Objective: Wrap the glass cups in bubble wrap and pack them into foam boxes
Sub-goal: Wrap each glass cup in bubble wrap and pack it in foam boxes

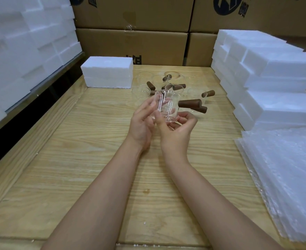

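A clear glass cup (167, 107) with a brown wooden side handle (190, 102) is held above the table's middle. My left hand (143, 121) touches its left wall with the fingers spread upward. My right hand (178, 128) cups it from below and from the right. Behind it, several more glass cups with wooden handles (173, 85) stand grouped on the wooden table (94, 159). A closed white foam box (109, 73) sits at the back left of the table. Bubble wrap sheets (285, 174) lie stacked at the right edge.
Foam boxes (267, 73) are piled high along the right side, and more foam pieces (26, 44) are stacked beyond the table's left edge. Cardboard cartons (134, 38) form a wall at the back. Small white foam crumbs dot the near table edge.
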{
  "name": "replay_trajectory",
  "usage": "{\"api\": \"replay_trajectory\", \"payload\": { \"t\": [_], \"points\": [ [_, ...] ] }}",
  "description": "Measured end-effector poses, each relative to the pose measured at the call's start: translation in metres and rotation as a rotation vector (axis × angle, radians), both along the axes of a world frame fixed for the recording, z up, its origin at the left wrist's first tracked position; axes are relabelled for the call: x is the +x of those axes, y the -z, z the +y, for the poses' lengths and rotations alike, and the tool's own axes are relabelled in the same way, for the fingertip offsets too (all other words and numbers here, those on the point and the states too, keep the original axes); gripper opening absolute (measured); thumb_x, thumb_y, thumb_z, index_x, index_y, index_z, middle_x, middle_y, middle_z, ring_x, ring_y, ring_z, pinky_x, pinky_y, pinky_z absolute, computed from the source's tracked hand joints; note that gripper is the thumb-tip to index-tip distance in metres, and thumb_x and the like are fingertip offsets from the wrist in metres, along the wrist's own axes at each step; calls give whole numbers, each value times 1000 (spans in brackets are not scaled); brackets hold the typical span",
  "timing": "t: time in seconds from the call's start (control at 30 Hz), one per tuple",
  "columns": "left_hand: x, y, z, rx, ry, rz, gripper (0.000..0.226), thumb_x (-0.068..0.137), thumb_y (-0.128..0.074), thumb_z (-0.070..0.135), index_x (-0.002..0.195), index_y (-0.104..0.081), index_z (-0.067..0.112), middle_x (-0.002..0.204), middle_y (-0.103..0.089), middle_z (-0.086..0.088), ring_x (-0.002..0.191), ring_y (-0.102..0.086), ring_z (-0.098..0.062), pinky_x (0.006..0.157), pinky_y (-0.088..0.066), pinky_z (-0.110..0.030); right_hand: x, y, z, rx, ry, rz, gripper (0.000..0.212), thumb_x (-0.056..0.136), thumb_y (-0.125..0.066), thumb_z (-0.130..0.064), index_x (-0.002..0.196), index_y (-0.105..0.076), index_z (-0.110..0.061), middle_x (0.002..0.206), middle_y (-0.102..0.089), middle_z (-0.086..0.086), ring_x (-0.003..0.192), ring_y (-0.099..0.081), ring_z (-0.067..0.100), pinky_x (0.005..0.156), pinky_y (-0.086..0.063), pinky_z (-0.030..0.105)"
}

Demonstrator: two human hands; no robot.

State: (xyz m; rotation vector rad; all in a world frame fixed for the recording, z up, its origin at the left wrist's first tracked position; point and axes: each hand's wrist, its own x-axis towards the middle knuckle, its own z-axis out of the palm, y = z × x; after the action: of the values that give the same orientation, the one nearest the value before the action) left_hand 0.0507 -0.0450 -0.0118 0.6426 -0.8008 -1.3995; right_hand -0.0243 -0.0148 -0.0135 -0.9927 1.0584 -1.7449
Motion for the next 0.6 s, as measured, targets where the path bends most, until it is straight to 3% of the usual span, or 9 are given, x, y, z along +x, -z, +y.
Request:
{"api": "replay_trajectory", "payload": {
  "t": [0.1,0.17,0.27,0.37,0.43,0.6],
  "points": [
    [-2,-1,1,-23,6,-11,43,81,-55,25,123,-58,17,130,-58,-15,111,-60,-36,75,-53,-36,-1,-2,0,-14,-24,-31,49,79,-75,-11,107,-34,-14,100,-44,-1,75,-57,3,66,-47,11],
    [-3,-2,1,3,29,-13,50,81,-53,34,129,-51,17,136,-53,-20,119,-54,-39,89,-49,-44,-1,-2,1,-39,-45,-57,46,79,-75,-16,103,-36,-20,103,-45,1,80,-58,10,68,-49,13],
    [0,-1,0,39,41,-70,60,86,-50,50,135,-46,16,116,-65,-20,104,-61,-39,103,-39,-53,-1,-3,1,-46,-101,-132,38,78,-69,-24,100,-38,-22,118,-47,22,87,-59,24,74,-52,25],
    [3,-1,1,34,101,-91,63,87,-45,52,137,-45,13,98,-71,-15,79,-68,-23,85,-53,-37,-1,-4,1,-46,-138,-198,34,77,-63,-28,100,-40,-18,121,-49,31,77,-62,20,77,-54,33],
    [4,-1,2,29,133,-115,55,85,-47,46,129,-51,14,96,-71,-13,69,-66,-15,67,-54,-25,-2,-4,-2,-37,-157,-250,32,77,-58,-30,99,-40,-15,107,-56,27,69,-64,15,76,-56,32],
    [4,0,0,14,105,-170,44,84,-52,39,120,-58,14,99,-71,-11,88,-68,-22,75,-55,-29,-4,-1,-6,15,-194,-301,21,89,-51,-27,100,-40,-13,68,-68,-6,63,-64,10,72,-56,31]
  ]
}}
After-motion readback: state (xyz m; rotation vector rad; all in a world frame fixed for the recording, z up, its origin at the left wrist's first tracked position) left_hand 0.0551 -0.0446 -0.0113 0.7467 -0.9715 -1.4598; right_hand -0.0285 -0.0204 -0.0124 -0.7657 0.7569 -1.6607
